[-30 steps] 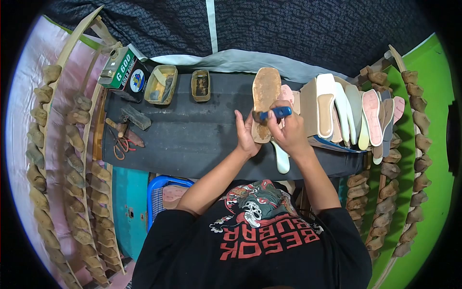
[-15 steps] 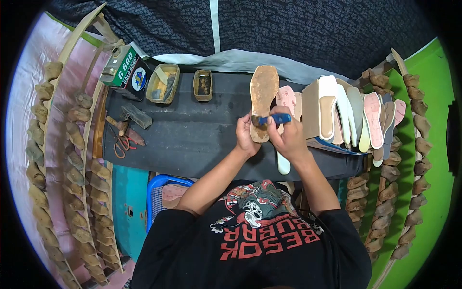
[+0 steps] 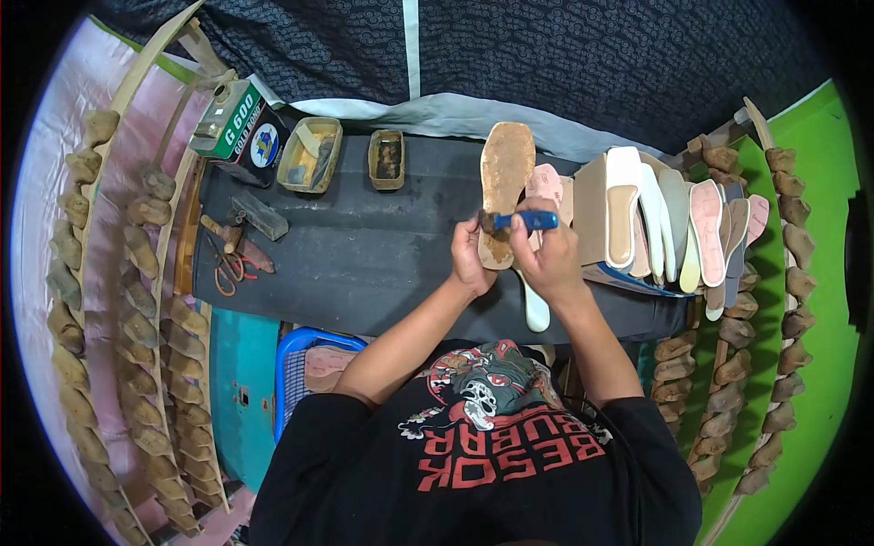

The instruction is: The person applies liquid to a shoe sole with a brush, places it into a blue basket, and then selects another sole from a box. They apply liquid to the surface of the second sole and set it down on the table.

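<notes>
A brown, blotchy insole [image 3: 508,164] is held up over the dark table by my left hand [image 3: 470,262], which grips its lower left edge. My right hand [image 3: 552,255] is closed round the blue handle of a brush [image 3: 533,220]. The brush's dark bristles touch the insole's narrow middle part, where the surface looks wet and darker below. Behind my right hand lies a pink insole [image 3: 544,180], partly hidden. A pale, whitish-green insole [image 3: 536,311] sticks out below that hand on the table.
A cardboard box [image 3: 592,211] packed with insoles stands at right. At left are a glue can [image 3: 238,132], two small tubs [image 3: 309,155], a sharpening-stone-like block [image 3: 260,217], a hammer [image 3: 229,235] and scissors [image 3: 234,270]. A blue basket [image 3: 289,364] sits below the table edge.
The brush has shifted slightly left across the insole, its bristles nearer the left edge. The insole has tilted a little to the right.
</notes>
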### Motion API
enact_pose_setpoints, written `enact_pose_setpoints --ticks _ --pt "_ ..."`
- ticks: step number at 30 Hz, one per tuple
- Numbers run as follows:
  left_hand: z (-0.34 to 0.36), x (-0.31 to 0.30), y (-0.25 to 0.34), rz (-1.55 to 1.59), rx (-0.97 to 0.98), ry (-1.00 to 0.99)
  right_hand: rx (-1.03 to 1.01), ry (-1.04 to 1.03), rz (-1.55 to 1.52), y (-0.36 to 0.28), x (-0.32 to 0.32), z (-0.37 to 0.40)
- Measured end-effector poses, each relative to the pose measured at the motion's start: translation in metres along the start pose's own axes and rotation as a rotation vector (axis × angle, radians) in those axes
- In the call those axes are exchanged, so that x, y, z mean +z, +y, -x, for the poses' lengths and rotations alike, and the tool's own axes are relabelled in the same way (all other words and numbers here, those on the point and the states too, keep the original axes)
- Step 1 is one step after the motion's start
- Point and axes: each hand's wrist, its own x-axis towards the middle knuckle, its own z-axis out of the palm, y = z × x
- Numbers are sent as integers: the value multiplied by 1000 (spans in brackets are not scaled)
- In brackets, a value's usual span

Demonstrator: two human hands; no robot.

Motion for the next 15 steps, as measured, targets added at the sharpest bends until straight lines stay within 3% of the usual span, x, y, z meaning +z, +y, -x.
enact_pose_setpoints --ticks 7,12,15 --pt "-1 8 0 -23 44 65 33 5 -40 4 3 -11" --pt "-8 10 16 -61 91 -4 5 -174 -58 -3 -2 3" --pt "-8 5 19 -53 85 -15 19 -129 -74 -3 -4 3"
